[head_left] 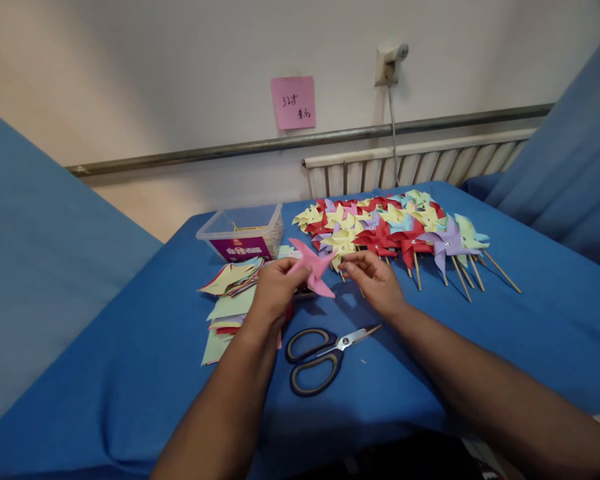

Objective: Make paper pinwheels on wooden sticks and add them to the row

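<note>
My left hand holds a pink paper pinwheel above the blue table. My right hand is at the pinwheel's right side, fingertips pinched near its centre; whether they grip a pin or stick is too small to tell. Beyond my hands lies a pile of finished pinwheels in red, yellow, purple and green, their wooden sticks pointing toward me. A stack of coloured paper squares lies under and left of my left hand.
Black-handled scissors lie shut on the table just in front of my hands. A clear plastic box stands at the back left. A radiator, a wall socket and a pink note are behind the table.
</note>
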A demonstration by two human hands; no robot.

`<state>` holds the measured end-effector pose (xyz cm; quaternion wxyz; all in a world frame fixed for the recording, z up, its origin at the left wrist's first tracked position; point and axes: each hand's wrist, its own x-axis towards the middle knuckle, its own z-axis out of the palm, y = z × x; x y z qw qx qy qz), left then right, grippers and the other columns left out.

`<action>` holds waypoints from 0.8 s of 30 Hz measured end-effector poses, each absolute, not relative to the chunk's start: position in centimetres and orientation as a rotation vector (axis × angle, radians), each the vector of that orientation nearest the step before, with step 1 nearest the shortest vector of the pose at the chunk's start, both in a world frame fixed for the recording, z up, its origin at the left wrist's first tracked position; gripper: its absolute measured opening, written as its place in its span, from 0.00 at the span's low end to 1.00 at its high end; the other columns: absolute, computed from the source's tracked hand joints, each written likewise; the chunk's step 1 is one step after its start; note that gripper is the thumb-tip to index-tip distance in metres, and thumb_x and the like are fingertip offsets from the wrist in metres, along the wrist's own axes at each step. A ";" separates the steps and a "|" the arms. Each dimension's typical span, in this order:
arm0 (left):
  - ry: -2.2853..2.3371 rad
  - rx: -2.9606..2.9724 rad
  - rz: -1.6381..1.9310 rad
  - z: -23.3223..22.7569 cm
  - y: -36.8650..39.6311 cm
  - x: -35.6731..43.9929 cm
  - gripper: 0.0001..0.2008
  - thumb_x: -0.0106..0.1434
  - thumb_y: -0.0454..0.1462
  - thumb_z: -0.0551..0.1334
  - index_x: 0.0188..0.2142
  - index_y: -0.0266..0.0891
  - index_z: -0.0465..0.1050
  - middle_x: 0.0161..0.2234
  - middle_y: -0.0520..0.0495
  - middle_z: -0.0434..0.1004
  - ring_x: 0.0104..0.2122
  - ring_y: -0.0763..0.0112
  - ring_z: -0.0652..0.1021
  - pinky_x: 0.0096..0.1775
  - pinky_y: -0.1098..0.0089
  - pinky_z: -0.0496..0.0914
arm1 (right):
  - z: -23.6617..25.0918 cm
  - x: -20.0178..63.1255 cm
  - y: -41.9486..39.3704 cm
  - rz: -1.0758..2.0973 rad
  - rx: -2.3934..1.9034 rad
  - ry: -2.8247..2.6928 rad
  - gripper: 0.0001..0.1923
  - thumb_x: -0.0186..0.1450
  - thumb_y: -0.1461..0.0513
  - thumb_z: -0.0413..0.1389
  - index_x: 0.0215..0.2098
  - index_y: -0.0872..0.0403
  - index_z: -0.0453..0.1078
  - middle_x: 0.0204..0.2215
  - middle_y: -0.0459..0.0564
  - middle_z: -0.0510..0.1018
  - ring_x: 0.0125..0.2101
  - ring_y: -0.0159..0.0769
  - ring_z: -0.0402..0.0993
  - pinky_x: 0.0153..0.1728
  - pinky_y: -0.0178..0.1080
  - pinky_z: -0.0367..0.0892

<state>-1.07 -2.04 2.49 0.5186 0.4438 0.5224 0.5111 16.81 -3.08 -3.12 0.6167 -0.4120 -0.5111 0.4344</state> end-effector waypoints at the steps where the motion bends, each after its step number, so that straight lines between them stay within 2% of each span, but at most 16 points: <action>1: 1.210 0.989 1.292 2.5 -1.8 -1.3 0.11 0.42 0.37 0.73 0.23 0.36 0.75 0.19 0.52 0.74 0.19 0.75 0.69 0.24 0.74 0.62 | -3.3 16.9 -2.9 0.982 -0.965 -1.158 0.15 0.61 0.50 0.59 0.38 0.52 0.70 0.32 0.49 0.79 0.31 0.35 0.75 0.36 0.40 0.71; 4: 1.083 0.839 1.451 2.6 -1.1 -1.8 0.12 0.43 0.36 0.73 0.25 0.36 0.73 0.21 0.52 0.75 0.20 0.75 0.72 0.26 0.73 0.66 | -4.2 16.7 -2.6 0.953 -1.023 -1.181 0.14 0.61 0.51 0.58 0.37 0.52 0.72 0.31 0.49 0.80 0.30 0.35 0.74 0.35 0.40 0.71; 8: 1.034 0.750 1.557 2.8 -0.9 -1.8 0.13 0.41 0.35 0.73 0.23 0.36 0.70 0.20 0.55 0.72 0.19 0.77 0.70 0.25 0.75 0.65 | -5.3 15.7 -2.9 0.870 -1.086 -1.451 0.09 0.63 0.58 0.55 0.38 0.51 0.75 0.32 0.48 0.79 0.32 0.35 0.74 0.35 0.40 0.70; 12: 1.017 0.739 1.587 2.7 -0.9 -1.7 0.15 0.41 0.35 0.74 0.23 0.36 0.69 0.21 0.55 0.72 0.20 0.78 0.71 0.27 0.74 0.67 | -5.4 14.5 -3.5 0.684 -1.074 -1.792 0.11 0.63 0.65 0.54 0.42 0.49 0.76 0.38 0.49 0.77 0.39 0.37 0.74 0.42 0.41 0.69; 15: 1.017 0.756 1.582 2.6 -1.0 -1.6 0.14 0.41 0.35 0.74 0.24 0.36 0.70 0.21 0.55 0.72 0.20 0.78 0.70 0.26 0.75 0.66 | -4.6 13.2 -3.5 0.569 -1.158 -1.920 0.12 0.64 0.64 0.55 0.44 0.48 0.76 0.39 0.50 0.76 0.41 0.39 0.74 0.45 0.42 0.69; 18: 1.009 0.767 1.584 2.5 -1.0 -1.5 0.14 0.40 0.35 0.73 0.23 0.36 0.69 0.20 0.56 0.71 0.19 0.79 0.70 0.25 0.75 0.65 | -3.6 11.7 -2.9 0.424 -1.296 -2.029 0.12 0.65 0.62 0.54 0.44 0.49 0.76 0.39 0.53 0.76 0.40 0.42 0.74 0.42 0.43 0.69; 21: 0.988 0.759 1.589 2.5 -1.0 -1.5 0.14 0.40 0.35 0.73 0.23 0.36 0.70 0.20 0.55 0.73 0.20 0.78 0.71 0.27 0.75 0.66 | -2.9 10.4 -2.2 0.326 -1.405 -2.082 0.11 0.65 0.63 0.53 0.39 0.52 0.78 0.37 0.57 0.76 0.38 0.45 0.74 0.39 0.44 0.68; 24: 0.968 0.745 1.588 2.4 -1.0 -1.5 0.13 0.40 0.34 0.73 0.24 0.35 0.71 0.21 0.54 0.74 0.21 0.78 0.72 0.27 0.75 0.66 | -2.8 9.7 -1.6 0.326 -1.464 -2.052 0.08 0.62 0.63 0.56 0.35 0.53 0.78 0.37 0.58 0.78 0.39 0.47 0.75 0.40 0.44 0.67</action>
